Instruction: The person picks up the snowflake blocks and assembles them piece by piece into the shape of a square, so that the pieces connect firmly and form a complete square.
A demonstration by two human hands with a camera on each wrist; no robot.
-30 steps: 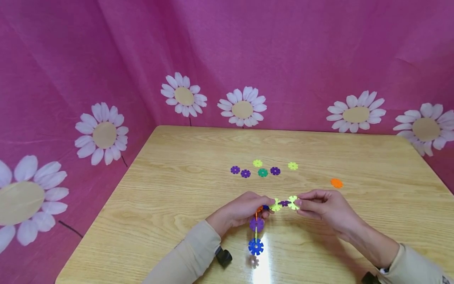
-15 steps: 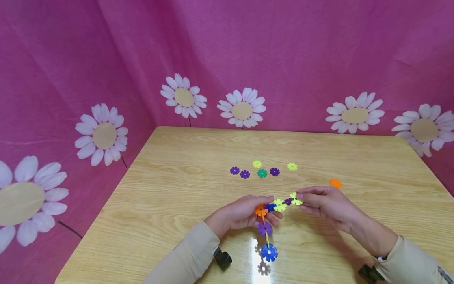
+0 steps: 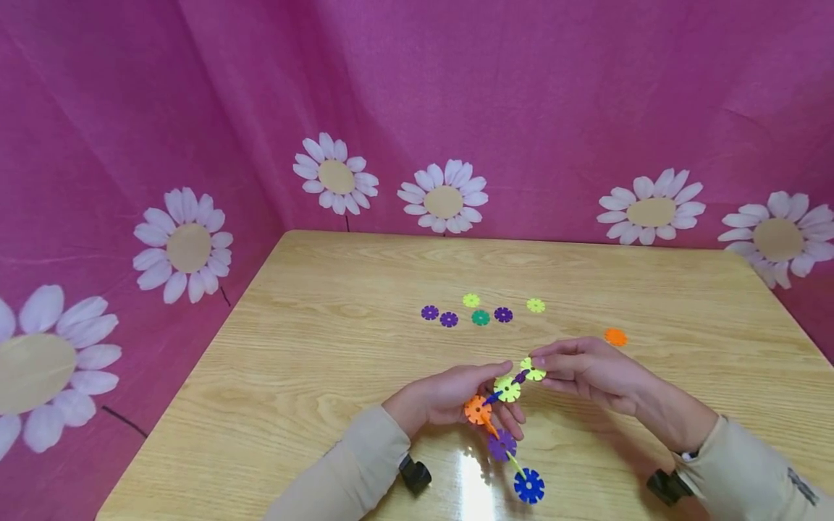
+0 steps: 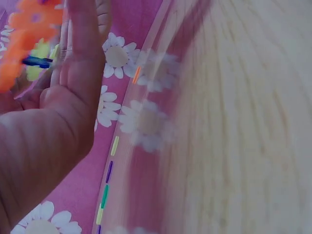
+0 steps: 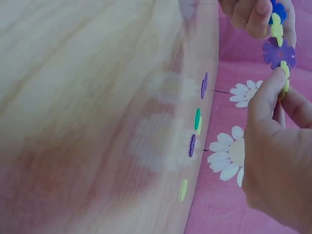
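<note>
A chain of notched plastic building discs hangs between the hands: orange discs (image 3: 478, 409), a purple disc (image 3: 502, 445) and a blue disc (image 3: 529, 485) at its lower end. The right hand (image 3: 596, 376) pinches the yellow disc (image 3: 532, 369) at the chain's upper end between thumb and fingers; the right wrist view shows this pinch on a yellow disc (image 5: 285, 78). Beside the middle of the chain, the left hand (image 3: 456, 396) has its thumb extended and its fingers loosely spread behind the discs. In the left wrist view, orange discs (image 4: 36, 19) lie in front of the left palm.
Several loose discs lie on the wooden table (image 3: 313, 347) beyond the hands, among them a green disc (image 3: 480, 318), a purple disc (image 3: 430, 312) and a yellow disc (image 3: 536, 305). Farther right is an orange disc (image 3: 615, 337). Behind stands a pink flowered cloth (image 3: 521, 94).
The left thumb and fingers have loosened from the chain. The chain has turned, its blue end swinging right and toward the person. The right hand has moved slightly left, still pinching the yellow disc.
</note>
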